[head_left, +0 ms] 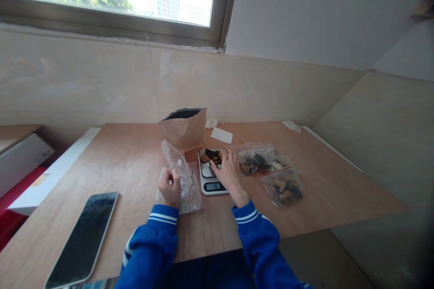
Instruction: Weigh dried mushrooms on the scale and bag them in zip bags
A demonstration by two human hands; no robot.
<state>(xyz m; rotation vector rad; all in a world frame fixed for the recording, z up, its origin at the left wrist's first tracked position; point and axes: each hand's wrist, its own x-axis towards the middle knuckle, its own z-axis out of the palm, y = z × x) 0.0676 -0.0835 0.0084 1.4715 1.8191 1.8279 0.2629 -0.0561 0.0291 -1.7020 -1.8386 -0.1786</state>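
My left hand (168,186) is closed beside a clear plastic bag (179,162), its fingers curled on the bag's edge. The bag stands partly upright; its lower part lies crumpled on the table. Over a white digital kitchen scale (205,178) my right hand (230,174) reaches with thumb and fingers apart. Its fingertips are at the dark brown dried pieces (210,156) lying on the scale's plate, and the hand hides some of them. The scale's display (213,186) is lit, but its digits are too small to read.
Behind the scale stands an open brown paper pouch (185,131). Zip bags of dried pieces (286,189) lie to the right. A white card (221,135) and crumpled tissue (211,124) are at the back. A phone (83,239) rests at the left on the wooden table (135,153).
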